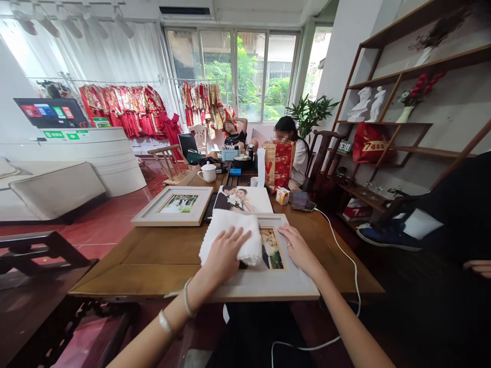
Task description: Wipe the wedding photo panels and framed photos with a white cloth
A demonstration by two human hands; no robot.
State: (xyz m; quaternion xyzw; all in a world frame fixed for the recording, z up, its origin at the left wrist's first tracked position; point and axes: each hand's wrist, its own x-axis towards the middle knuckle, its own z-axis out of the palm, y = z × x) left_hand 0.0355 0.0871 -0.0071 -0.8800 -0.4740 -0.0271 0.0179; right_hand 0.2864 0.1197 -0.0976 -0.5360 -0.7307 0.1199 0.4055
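A white cloth lies folded over a picture frame with a pale wooden edge and a white mat. My left hand rests flat on the cloth, fingers spread. At the frame's right side, my right hand lies against the border with its fingers stretched out over it. Part of the framed photo shows between my hands; the cloth hides the rest. Behind the cloth is a wedding photo print of a couple. Another framed picture lies to the left.
On the wooden table stand a white lidded mug, a small box and a phone on a white cable. A paper bag stands farther back. Two people sit at the far end; another is at the right.
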